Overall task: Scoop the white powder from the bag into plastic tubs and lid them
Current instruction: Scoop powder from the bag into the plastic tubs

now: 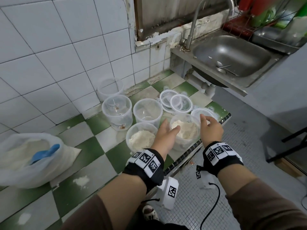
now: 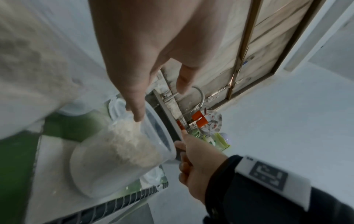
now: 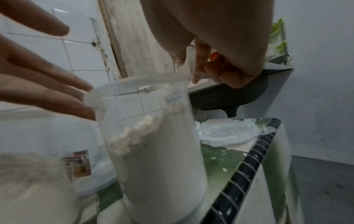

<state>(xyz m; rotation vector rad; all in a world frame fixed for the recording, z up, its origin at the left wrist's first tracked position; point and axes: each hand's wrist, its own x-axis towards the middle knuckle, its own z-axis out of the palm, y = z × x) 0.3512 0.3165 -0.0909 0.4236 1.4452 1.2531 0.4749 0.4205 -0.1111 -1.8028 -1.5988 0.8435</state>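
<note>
Beside filled tub (image 3: 153,136), left fingers (image 3: 57,91) straight; head view ambiguous.

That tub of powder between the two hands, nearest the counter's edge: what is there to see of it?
The tub is a round, clear plastic container, upright, with no lid on. White, lumpy powder fills most of it, heaped unevenly. It stands on the green and white tiled counter near the front edge, beside another powder-filled tub. The left hand reaches to its rim with straight fingers; the right hand hovers at the other side.
</note>
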